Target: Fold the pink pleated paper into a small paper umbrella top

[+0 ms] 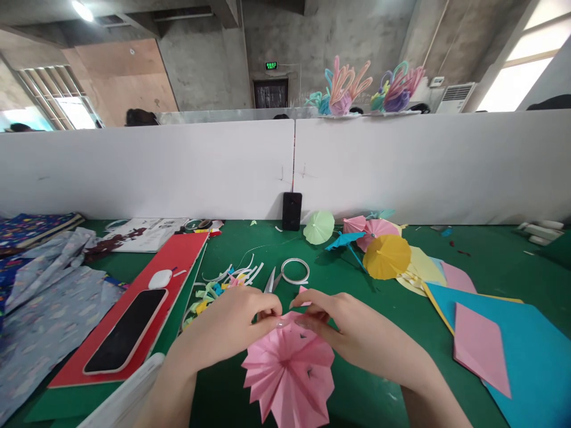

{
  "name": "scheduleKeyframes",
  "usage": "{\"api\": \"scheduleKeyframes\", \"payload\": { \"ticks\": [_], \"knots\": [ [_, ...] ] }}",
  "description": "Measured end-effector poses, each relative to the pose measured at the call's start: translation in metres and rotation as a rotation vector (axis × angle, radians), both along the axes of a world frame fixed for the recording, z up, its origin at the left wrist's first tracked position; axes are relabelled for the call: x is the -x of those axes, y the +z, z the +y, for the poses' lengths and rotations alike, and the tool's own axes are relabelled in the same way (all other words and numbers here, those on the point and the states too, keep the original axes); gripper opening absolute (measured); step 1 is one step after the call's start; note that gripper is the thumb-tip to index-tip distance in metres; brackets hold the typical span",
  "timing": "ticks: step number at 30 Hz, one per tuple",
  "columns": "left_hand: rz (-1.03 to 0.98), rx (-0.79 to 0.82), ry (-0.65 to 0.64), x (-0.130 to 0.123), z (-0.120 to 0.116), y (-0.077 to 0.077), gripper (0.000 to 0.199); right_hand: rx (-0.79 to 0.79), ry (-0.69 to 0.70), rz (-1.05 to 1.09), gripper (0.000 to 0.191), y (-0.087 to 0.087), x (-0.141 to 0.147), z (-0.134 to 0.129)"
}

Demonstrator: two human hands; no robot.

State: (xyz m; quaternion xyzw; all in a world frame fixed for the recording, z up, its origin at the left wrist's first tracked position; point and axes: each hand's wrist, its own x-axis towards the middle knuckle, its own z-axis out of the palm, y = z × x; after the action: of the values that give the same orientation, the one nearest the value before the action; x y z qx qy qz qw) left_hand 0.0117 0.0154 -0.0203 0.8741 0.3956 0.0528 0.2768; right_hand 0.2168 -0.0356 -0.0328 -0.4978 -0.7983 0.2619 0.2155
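A pleated pink paper circle [289, 371], with fold lines fanning out from its middle and a few small dark cuts, hangs near the table's front edge. My left hand [250, 318] pinches its top rim between thumb and finger. Close beside it, my right hand [328, 321] pinches the same rim, fingers curled. A bit of pink paper [303, 290] shows by the right fingertips. Just beyond my hands lie scissors [272, 280], their handles partly hidden, and a roll of tape [295, 271]. Paper scraps [214, 291] are heaped past my left hand.
Small paper umbrellas in green [319, 227], yellow [387, 257], pink and blue stand at the back right. Blue paper sheets [530, 351] lie on the right. On the left, a phone [126, 331] rests on a red folder [187, 249]. A white partition [147, 169] closes off the back.
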Motion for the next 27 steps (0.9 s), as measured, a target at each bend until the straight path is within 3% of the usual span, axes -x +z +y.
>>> {"api": "scheduleKeyframes", "payload": {
  "ticks": [11,16,23,27],
  "knots": [
    [-0.002,-0.1,-0.094,-0.004,-0.004,-0.007,0.019,-0.016,0.063,-0.081,0.029,-0.005,0.003,0.0],
    [0.005,-0.11,-0.05,-0.009,-0.007,-0.005,0.02,0.012,0.107,-0.047,0.03,-0.005,0.004,-0.002],
    [0.024,-0.061,0.017,-0.009,-0.007,-0.003,0.006,0.008,0.161,-0.035,0.031,-0.007,0.003,-0.004],
    [0.043,-0.077,-0.006,-0.008,-0.006,-0.005,0.017,0.02,0.135,-0.012,0.03,-0.005,0.003,-0.003]
  ]
}}
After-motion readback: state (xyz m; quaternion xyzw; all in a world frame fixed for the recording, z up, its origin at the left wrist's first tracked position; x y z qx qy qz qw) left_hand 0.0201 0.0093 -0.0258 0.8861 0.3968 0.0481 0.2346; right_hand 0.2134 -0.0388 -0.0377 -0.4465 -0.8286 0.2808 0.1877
